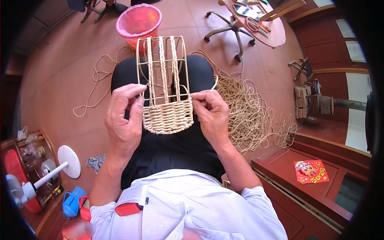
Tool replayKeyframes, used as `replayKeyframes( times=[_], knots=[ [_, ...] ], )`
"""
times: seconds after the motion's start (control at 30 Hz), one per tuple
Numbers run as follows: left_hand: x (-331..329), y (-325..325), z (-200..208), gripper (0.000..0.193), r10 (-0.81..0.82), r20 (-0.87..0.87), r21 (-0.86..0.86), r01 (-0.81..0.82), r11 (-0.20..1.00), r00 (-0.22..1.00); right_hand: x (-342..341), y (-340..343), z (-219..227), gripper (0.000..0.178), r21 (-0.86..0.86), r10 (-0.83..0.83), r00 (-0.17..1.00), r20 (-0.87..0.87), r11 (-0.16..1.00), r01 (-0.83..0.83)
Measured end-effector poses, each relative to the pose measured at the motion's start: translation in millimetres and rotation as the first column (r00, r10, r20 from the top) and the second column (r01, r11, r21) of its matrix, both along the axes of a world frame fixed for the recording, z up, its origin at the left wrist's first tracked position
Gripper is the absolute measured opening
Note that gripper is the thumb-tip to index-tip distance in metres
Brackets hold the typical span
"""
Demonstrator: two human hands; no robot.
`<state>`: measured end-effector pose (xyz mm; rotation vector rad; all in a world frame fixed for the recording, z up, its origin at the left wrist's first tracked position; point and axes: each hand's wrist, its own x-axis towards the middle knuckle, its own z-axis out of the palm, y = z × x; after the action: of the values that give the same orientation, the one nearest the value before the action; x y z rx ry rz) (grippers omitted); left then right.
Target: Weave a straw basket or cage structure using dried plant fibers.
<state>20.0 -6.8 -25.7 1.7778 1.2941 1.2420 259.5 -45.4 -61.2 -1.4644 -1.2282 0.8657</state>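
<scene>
A partly woven basket (168, 117) stands over my lap. Its near part is tightly woven in pale straw-coloured cord. Beyond that the wire frame (185, 56) is bare but for three twisted cord strips (162, 68) running lengthwise. My left hand (122, 116) is closed at the frame's left edge, thumb and forefinger on the rod by the top of the weave. On the opposite edge my right hand (211, 114) is closed, its fingertips gripping the basket's side. A loose cord end (216, 82) sticks up behind that hand. My right fingertips are partly hidden.
A big heap of loose cord (244, 112) lies on the floor to the right. Ahead stands a pink bucket (138, 24). Scissors (256, 26) lie on a round board at the far right. A blue jug (73, 202) and a white round-based stand (69, 162) are at left.
</scene>
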Motion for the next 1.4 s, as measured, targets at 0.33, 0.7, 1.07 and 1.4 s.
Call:
replayKeyframes(
  times=[0.33,0.7,1.07,1.4],
  knots=[
    [-9,-16,-6,0.019,-0.001,0.042,0.02,0.0,1.0,0.999,-7,-14,16,0.031,-0.283,-0.063,0.784,-0.617,0.948,-0.147],
    [-4,-16,6,0.019,-0.061,-0.004,0.06,0.061,0.996,0.998,-6,-9,23,0.049,-0.343,-0.2,0.398,-0.895,0.879,-0.331],
    [33,12,14,0.015,-0.227,-0.261,0.154,0.273,0.95,0.938,4,-6,4,0.041,-0.154,-0.063,0.222,-0.973,0.892,-0.425],
    [47,14,26,0.012,-0.233,-0.451,0.054,0.286,0.957,0.862,-9,-7,1,0.059,-0.27,-0.15,0.328,-0.933,0.894,-0.358]
  ],
)
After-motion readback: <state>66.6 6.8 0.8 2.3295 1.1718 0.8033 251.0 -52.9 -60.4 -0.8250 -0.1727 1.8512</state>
